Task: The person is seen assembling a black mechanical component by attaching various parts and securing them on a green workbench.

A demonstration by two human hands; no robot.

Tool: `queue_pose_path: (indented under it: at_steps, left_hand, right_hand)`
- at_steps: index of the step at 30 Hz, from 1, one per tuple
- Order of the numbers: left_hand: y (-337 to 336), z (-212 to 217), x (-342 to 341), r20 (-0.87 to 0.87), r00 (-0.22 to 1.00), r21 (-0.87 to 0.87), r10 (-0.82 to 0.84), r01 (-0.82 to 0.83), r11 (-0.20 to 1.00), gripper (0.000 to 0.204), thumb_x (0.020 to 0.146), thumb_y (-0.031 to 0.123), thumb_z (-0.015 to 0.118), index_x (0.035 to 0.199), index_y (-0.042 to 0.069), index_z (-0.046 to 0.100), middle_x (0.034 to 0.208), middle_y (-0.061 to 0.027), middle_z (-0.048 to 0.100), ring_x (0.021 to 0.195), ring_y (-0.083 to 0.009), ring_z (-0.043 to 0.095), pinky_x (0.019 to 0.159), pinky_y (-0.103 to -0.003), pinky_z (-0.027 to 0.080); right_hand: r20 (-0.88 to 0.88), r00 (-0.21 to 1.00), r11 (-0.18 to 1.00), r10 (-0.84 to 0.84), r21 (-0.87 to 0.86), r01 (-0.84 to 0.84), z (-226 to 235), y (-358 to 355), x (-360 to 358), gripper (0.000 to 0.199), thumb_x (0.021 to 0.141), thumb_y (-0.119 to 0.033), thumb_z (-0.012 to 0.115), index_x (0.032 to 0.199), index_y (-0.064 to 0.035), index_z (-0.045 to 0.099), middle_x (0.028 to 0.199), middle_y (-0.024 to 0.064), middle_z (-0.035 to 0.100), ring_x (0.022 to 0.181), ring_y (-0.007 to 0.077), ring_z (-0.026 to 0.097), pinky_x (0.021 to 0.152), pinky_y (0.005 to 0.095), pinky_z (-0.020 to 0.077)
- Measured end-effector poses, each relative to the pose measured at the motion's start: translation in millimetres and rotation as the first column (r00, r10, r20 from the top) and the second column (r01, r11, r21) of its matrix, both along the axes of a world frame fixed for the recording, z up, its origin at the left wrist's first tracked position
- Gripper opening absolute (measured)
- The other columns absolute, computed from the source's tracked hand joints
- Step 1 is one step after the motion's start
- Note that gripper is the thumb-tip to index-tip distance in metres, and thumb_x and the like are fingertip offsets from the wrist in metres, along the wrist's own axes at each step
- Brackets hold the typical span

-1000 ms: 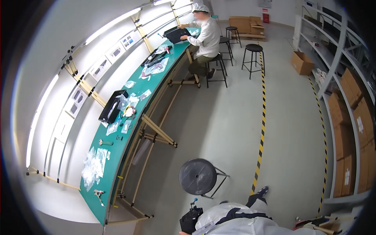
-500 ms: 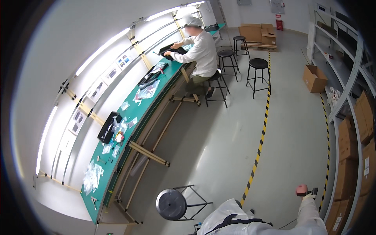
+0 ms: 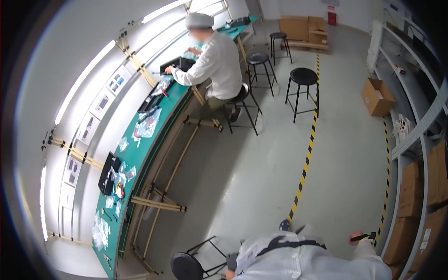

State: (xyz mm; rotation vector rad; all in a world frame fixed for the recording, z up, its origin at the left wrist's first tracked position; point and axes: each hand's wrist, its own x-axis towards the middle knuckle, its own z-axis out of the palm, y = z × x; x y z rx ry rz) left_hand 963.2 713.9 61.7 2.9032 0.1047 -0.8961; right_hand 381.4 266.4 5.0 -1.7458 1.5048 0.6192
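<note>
Workbench (image 3: 134,151), green-topped, runs along the left; 1 round-seated black stool (image 3: 185,267) is near its lower end. A dark boxy part (image 3: 232,261) shows beside the left hand (image 3: 229,274), whose grip I cannot tell. The right hand (image 3: 356,237) is well apart, its openness and any hold unclear.

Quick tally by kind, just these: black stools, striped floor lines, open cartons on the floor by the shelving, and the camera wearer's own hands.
Black stools: 5, one occupied
Striped floor lines: 2
Open carton: 1
Wearer's hands: 2, left hand (mostly hidden) and right hand
Total: 10
</note>
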Motion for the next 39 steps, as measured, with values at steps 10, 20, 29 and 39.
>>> queue_pose_path:
  at_steps: [10, 20, 29, 39]
  left_hand:
    - [-301, 91, 121, 0.246, 0.959, -0.196, -0.141, 0.192, 0.962, 0.062, 0.068, 0.020, 0.084, 0.114, -0.009, 0.052, 0.115, -0.0352, 0.066, 0.114, -0.0547, 0.064, 0.098, -0.054, 0.054]
    - [-607, 149, 238, 0.238, 0.928, -0.184, -0.286, 0.333, 0.925, 0.070, 0.067, 0.024, 0.087, 0.117, -0.008, 0.049, 0.118, -0.0320, 0.067, 0.114, -0.0509, 0.066, 0.100, -0.050, 0.055]
    - [-881, 142, 337, -0.023, 0.819, -0.025, -0.573, 0.573, 0.820, 0.083, 0.067, 0.033, 0.090, 0.127, -0.008, 0.051, 0.124, -0.0306, 0.068, 0.120, -0.0459, 0.068, 0.101, -0.048, 0.056]
    - [-1110, 160, 404, 0.164, 0.460, -0.112, -0.873, 0.887, 0.447, 0.072, 0.066, 0.030, 0.087, 0.120, -0.005, 0.054, 0.113, -0.0261, 0.070, 0.106, -0.0447, 0.070, 0.094, -0.050, 0.057]
  right_hand:
    - [0.161, 0.742, 0.717, 0.651, -0.453, -0.530, -38, -239, 55, 0.017, 0.094, -0.010, 0.060, 0.079, -0.0041, 0.066, 0.067, 0.0114, 0.065, 0.058, 0.0230, 0.067, 0.048, 0.0343, 0.0510]
    - [0.633, 0.627, 0.832, -0.454, 0.050, 0.553, -18, -511, 273, 0.016, 0.094, -0.010, 0.065, 0.098, 0.0047, 0.069, 0.075, 0.0100, 0.070, 0.067, 0.0181, 0.068, 0.061, 0.0326, 0.0534]
    - [0.787, 0.288, 0.763, -0.545, 0.323, 0.560, 21, -657, 509, 0.014, 0.099, -0.010, 0.063, 0.106, 0.0010, 0.068, 0.085, 0.0073, 0.072, 0.074, 0.0155, 0.069, 0.067, 0.0304, 0.0562]
    - [0.624, 0.187, 0.604, -0.758, 0.565, 0.562, 1, -757, 659, 0.024, 0.101, -0.022, 0.067, 0.113, -0.0014, 0.067, 0.097, 0.0064, 0.073, 0.084, 0.0156, 0.070, 0.075, 0.0285, 0.0569]
